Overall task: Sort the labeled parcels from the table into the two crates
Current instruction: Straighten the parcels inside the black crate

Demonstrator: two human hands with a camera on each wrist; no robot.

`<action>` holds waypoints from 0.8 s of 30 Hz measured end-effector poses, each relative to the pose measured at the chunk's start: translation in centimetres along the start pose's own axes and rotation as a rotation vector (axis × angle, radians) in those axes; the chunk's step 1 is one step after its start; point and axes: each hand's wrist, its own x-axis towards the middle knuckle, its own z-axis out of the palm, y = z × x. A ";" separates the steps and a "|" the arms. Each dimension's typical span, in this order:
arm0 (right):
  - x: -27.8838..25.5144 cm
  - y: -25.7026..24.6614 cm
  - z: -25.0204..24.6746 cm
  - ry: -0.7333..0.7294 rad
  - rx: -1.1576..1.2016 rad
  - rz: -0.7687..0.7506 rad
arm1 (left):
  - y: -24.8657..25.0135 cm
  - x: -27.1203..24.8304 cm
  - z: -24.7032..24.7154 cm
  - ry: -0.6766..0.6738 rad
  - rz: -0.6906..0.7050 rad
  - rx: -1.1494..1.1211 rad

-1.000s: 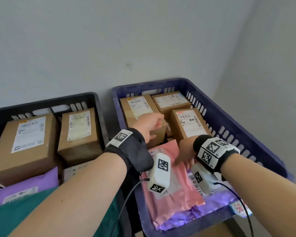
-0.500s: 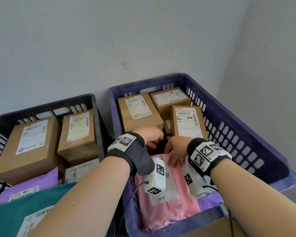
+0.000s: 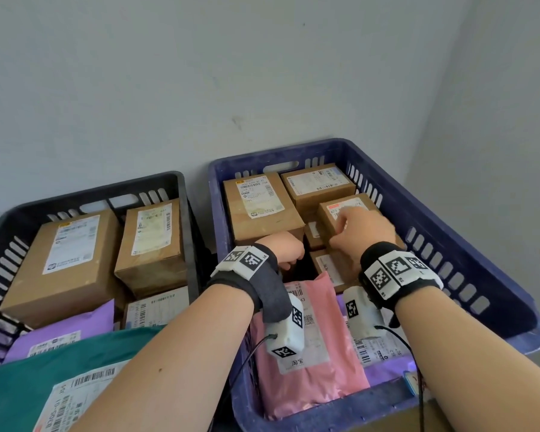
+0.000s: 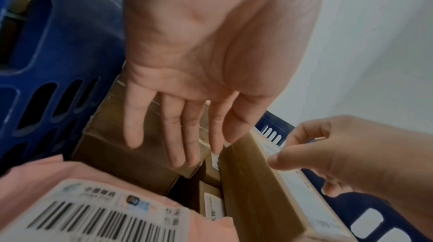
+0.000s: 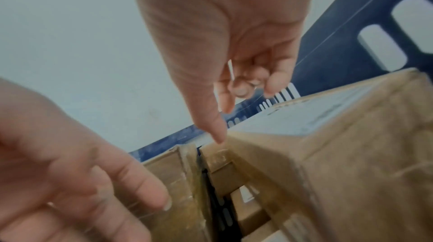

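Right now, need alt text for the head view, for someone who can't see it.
Both hands reach into a blue crate packed with labelled cardboard boxes: the right hand rests on a box's label, the left hand dips into a gap beside a pink mailer. A black crate on the left holds more boxes and a purple mailer.

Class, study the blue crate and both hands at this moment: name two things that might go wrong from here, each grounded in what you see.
1. The right hand rests on the small labelled box, which is stacked on other boxes; a nudge may tip it into the dark gap beside it.
2. The left hand has its fingers down in that gap; they may get pinched if the boxes shift.
3. The pink mailer leans at the blue crate's near end and may slide.
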 end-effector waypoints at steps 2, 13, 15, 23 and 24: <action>0.4 0.7 0.1 0.102 -0.033 0.035 | 0.2 -0.3 -0.1 0.000 0.013 -0.010; 1.8 2.0 0.8 -0.324 -0.164 0.056 | 0.8 -1.4 -0.3 0.012 0.040 -0.144; 2.0 2.2 0.8 -0.329 -0.162 0.038 | 0.8 -1.2 -0.3 0.019 0.035 -0.139; 1.6 2.0 1.8 -0.161 -0.018 0.002 | 0.6 -0.8 -0.2 0.036 0.058 -0.137; 1.5 2.0 1.9 -0.140 -0.005 0.000 | 0.6 -0.9 -0.2 0.040 0.060 -0.138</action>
